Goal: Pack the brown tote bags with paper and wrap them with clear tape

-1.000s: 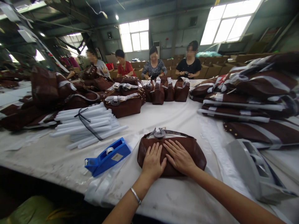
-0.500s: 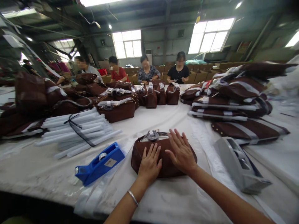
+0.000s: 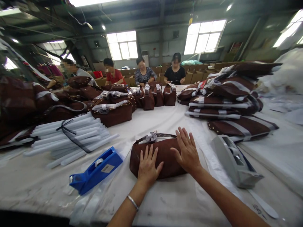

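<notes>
In front of me a dark brown leather handbag (image 3: 163, 154) lies on the white-covered table (image 3: 165, 201). Its strap, partly wrapped in pale material, is bunched into a roll (image 3: 151, 137) at the bag's far edge. My left hand (image 3: 148, 165) rests flat on the left half of the bag, fingers spread. On the bag's right end lies my right hand (image 3: 188, 151), its fingers stretched out and the thumb apart. Neither hand grips anything. The hands and forearms cover part of the bag's front.
A blue tape dispenser (image 3: 97, 170) stands to the left, a grey one (image 3: 236, 162) to the right. Behind the blue one lies a tied bundle of white rolls (image 3: 71, 135). Brown bags (image 3: 224, 104) are stacked at the right; more stand at the back, near several co-workers.
My right hand has shifted slightly towards the bag's right end, and my left hand stays flat on it. The whole view has swung a little to the right.
</notes>
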A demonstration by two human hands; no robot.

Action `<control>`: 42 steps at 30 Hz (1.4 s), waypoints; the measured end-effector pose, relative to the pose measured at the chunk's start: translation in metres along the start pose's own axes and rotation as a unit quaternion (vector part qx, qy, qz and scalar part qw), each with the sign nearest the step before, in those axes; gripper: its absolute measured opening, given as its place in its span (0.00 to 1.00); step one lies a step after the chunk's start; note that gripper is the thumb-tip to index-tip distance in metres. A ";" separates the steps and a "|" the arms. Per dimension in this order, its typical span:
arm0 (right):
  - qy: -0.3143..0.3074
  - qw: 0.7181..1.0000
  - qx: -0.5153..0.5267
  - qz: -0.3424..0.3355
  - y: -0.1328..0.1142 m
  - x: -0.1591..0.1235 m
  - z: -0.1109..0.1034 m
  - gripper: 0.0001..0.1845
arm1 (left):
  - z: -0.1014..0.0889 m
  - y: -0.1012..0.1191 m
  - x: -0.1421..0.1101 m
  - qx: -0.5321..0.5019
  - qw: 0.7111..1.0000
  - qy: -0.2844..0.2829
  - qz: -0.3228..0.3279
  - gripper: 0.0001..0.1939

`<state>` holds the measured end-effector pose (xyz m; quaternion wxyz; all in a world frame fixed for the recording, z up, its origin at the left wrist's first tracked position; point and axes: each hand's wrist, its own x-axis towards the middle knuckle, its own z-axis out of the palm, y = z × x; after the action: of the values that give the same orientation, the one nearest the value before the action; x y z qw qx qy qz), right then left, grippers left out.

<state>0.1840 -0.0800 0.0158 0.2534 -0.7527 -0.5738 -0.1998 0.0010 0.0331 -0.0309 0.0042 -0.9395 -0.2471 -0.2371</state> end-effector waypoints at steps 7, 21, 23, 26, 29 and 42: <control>-0.079 0.995 -0.006 -0.056 0.007 -0.027 0.049 0.37 | 0.000 0.001 -0.002 0.004 1.000 0.007 0.009 0.38; -0.038 0.895 0.334 0.293 -0.019 -0.130 -0.026 0.17 | 0.005 0.007 -0.020 -0.011 0.996 0.009 0.091 0.26; -0.057 0.771 0.455 0.442 -0.024 -0.131 -0.031 0.21 | 0.003 0.007 -0.019 -0.014 0.996 0.004 0.090 0.26; -0.079 0.582 0.593 0.551 -0.026 -0.122 -0.031 0.28 | 0.001 0.008 -0.019 -0.017 0.996 -0.002 0.091 0.26; -0.069 0.505 0.650 0.564 -0.026 -0.109 -0.025 0.30 | -0.001 0.008 -0.018 -0.023 0.995 -0.007 0.094 0.26; -0.189 0.506 0.638 0.549 -0.038 -0.090 -0.018 0.23 | -0.004 -0.007 -0.026 -0.047 0.989 -0.033 0.139 0.46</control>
<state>0.1240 -0.1516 -0.0175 0.6097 -0.5716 -0.0525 0.5465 -0.0238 0.0267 -0.0397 -0.0153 -0.9711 -0.1030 -0.2147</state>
